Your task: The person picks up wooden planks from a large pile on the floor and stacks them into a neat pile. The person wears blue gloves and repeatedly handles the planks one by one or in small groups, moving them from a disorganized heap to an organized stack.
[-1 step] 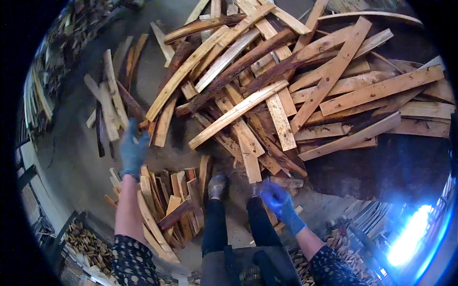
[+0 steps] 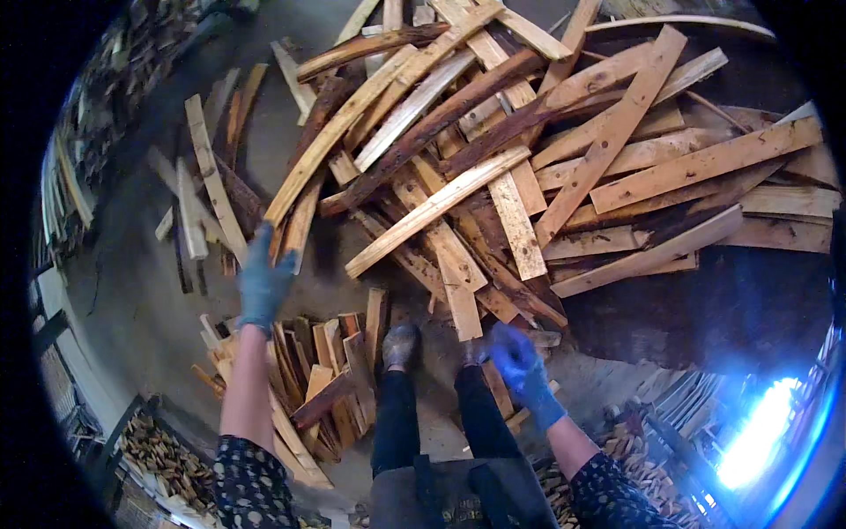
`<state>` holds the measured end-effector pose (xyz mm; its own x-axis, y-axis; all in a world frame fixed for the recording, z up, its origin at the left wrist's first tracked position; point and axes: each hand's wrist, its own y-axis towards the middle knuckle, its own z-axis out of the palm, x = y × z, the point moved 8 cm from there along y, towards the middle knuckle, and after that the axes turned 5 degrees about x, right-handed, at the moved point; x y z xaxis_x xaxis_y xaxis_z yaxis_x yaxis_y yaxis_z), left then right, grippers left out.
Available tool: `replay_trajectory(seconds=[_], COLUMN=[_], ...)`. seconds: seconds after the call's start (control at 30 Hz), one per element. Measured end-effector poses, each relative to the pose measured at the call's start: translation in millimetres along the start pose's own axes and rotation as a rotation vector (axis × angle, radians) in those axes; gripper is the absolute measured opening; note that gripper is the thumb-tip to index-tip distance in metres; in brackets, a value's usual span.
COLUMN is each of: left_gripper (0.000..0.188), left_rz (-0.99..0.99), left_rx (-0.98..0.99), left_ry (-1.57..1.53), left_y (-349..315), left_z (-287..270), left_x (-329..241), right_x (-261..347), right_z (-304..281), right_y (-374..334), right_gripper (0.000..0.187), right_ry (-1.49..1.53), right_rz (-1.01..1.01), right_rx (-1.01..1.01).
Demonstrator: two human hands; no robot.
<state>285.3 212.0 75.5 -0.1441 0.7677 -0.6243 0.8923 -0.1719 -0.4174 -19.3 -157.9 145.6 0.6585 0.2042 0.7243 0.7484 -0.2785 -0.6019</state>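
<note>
Your left hand (image 2: 265, 286) is holding its fingers apart by a plank (image 2: 328, 143); your right hand (image 2: 522, 360) is hanging near a shoe (image 2: 471, 353), grip unclear.

Left gloved hand (image 2: 264, 286) is blurred, contact with long curved plank (image 2: 339, 132) unclear; palm of right gloved hand (image 2: 524, 366) hidden; lower edge cuts patterned sleeves (image 2: 251, 480).

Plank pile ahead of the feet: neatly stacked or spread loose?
Spread loose: the planks cross one another at many angles, their ends jutting out in different directions.
</note>
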Motion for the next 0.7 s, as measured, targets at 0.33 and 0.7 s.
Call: replay_trajectory(seconds=[0.33, 0.7], left_gripper=[0.069, 0.030], left_rz=[-0.093, -0.501], left_rx=[0.267, 0.736], left_ry=[0.293, -0.860], left_y=[21, -144], left_z=[238, 192], left_x=[-67, -168], right_x=[-47, 18], right_z=[-43, -39], right_y=[122, 151], right_gripper=[0.050, 0.043], right_ry=[0.896, 0.629], right_rz=[0.225, 0.365], right_rx=[-0.012, 0.429])
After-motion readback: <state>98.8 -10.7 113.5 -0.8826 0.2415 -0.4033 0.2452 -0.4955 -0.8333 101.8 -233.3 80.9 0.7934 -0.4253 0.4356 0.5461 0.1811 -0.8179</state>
